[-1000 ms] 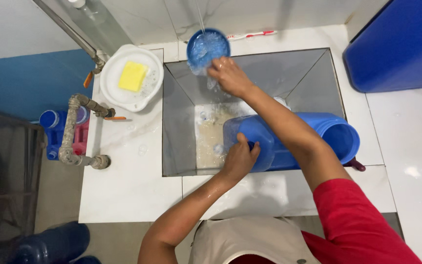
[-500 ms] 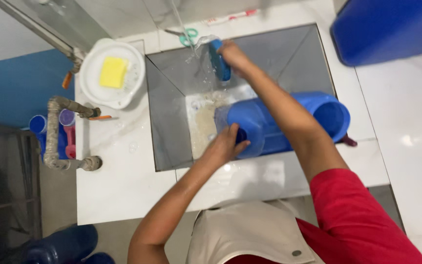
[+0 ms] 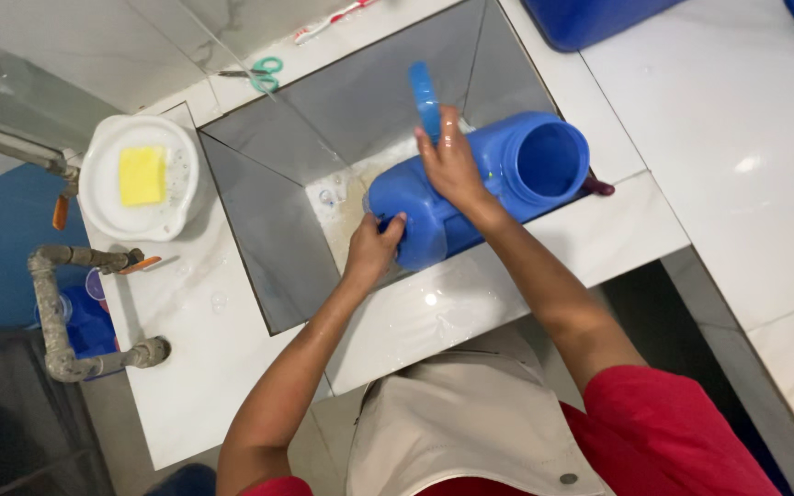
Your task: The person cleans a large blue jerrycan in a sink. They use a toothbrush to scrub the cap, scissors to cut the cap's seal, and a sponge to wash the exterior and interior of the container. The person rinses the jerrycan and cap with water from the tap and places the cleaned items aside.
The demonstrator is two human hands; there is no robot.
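White tiled counter (image 3: 204, 367) surrounds a square steel sink (image 3: 259, 202), glossy and wet, seen from above. At the far left, a rough grey pipe (image 3: 52, 312) bends beside the counter edge, with an orange-handled tap on it. Just right of it, a round white bowl (image 3: 140, 174) sits on the counter holding a flat yellow sponge (image 3: 142, 174) in soapy water. Beyond the sink's far edge lie small scissors with green handles (image 3: 259, 73).

Inside the sink, foamy water pools on the flat bottom. A large blue plastic jug (image 3: 480, 197) lies on its side across the sink's right part, smooth and rounded, its wide round mouth facing right and resting at the sink's right rim. The left hand (image 3: 374, 248) grips the jug's closed end, at the near left, fingers curled around the edge. The right hand (image 3: 452, 165) rests on top of the jug's middle, palm down, while its fingers pinch a round blue lid (image 3: 425, 96) that stands on edge just beyond the jug. The two hands are apart, one at the jug's base and one on its upper side.

At the far right, dark blue containers (image 3: 590, 18) stand on the white counter.
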